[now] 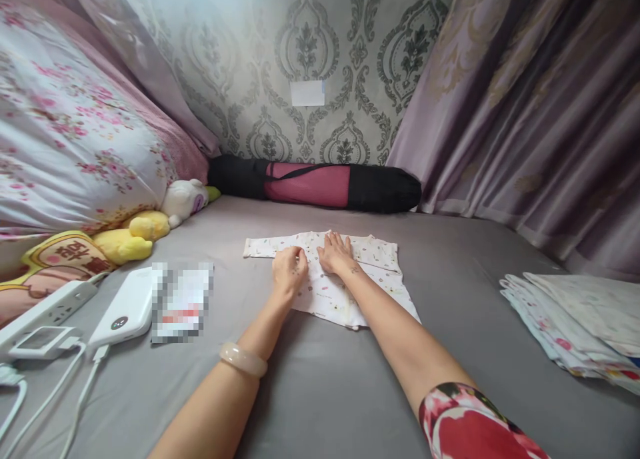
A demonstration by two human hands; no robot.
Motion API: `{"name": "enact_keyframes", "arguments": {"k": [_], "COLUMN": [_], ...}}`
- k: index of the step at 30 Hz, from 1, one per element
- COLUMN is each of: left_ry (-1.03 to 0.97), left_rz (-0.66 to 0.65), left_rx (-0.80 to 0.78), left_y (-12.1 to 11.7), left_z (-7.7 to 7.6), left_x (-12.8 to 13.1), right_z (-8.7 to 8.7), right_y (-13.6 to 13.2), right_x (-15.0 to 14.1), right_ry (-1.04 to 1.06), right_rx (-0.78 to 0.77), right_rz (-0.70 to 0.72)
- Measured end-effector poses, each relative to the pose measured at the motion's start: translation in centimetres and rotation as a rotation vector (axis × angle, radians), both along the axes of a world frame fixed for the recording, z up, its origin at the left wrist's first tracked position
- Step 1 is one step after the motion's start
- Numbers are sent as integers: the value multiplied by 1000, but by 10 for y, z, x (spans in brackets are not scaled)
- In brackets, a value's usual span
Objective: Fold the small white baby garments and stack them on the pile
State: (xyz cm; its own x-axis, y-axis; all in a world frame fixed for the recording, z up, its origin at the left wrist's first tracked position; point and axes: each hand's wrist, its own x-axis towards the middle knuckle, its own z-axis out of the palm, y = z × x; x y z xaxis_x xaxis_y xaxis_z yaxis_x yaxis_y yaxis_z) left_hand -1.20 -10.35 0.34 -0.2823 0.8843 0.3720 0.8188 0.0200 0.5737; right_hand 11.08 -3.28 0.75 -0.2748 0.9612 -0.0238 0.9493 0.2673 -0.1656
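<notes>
A small white long-sleeved shirt (325,302) with a tiny scattered print lies spread on the grey bed sheet (310,392). One sleeve (261,247) stretches out to the left, and the other lies folded across the shirt's upper right part. With curled fingers, my left hand (290,271) pinches the fabric near the base of the left sleeve; its fingertips are partly hidden. My right hand (336,254) presses flat on the upper middle of the shirt, fingers spread.
Folded printed clothes (575,326) are stacked at the right. On the left are a white power bank (127,306), a power strip (55,309), cables and a blurred-out packet (184,302). Plush toys (130,236) line the left side; a black-and-pink rolled bag (310,184) lies against the wall.
</notes>
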Motion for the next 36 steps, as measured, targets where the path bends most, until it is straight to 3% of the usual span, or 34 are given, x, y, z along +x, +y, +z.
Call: {"name": "enact_keyframes", "arguments": {"k": [5, 10, 18, 24, 28, 31, 36], "left_ry": [-69, -66, -95, -187, -260, -412, -837], "left_rz": [241, 512, 718, 772, 729, 639, 491], "left_rx": [-19, -100, -207, -209, -199, -98, 179], "left_y": [10, 9, 19, 31, 33, 38, 58], "left_z": [0, 3, -1, 1, 5, 7, 13], "left_x": [-41, -69, -74, -68, -73, -80, -83], "right_z": [-2, -7, -10, -2, 5, 9, 21], "right_y": [-1, 2, 3, 16, 27, 27, 25], "right_x": [-25, -35, -35, -30, -19, -15, -21], "right_ry": [94, 117, 100, 126, 165, 116, 9], "right_rx": [82, -16, -87, -238, -330, -312, -308], "right_rz": [127, 146, 141, 164, 230, 258, 219]}}
